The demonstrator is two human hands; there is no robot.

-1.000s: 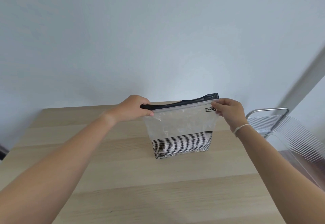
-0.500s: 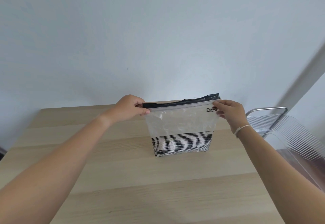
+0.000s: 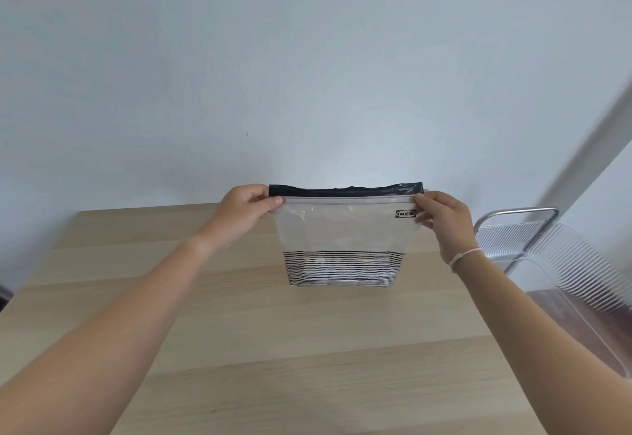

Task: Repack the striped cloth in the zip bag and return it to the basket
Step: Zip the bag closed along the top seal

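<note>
Leftmost, the left hand [image 3: 244,210] pinches the top left corner of the zip bag [image 3: 342,229], thumb and fingers pressed together on the grey zip strip with no gap between them. Between the two hands the bag stands upright on the wooden table [image 3: 239,349], its bottom edge touching the tabletop, its clear front wrinkled and a black back flap showing above the strip. Inside, the striped cloth [image 3: 342,268] sits folded in the lower part of the bag, filling it from side to side. Further right, the right hand [image 3: 444,221] clamps the top right corner beside a small black label, fingers closed on the strip. Well apart at the far right stands a clear ribbed basket [image 3: 564,253] with a metal handle.
</note>
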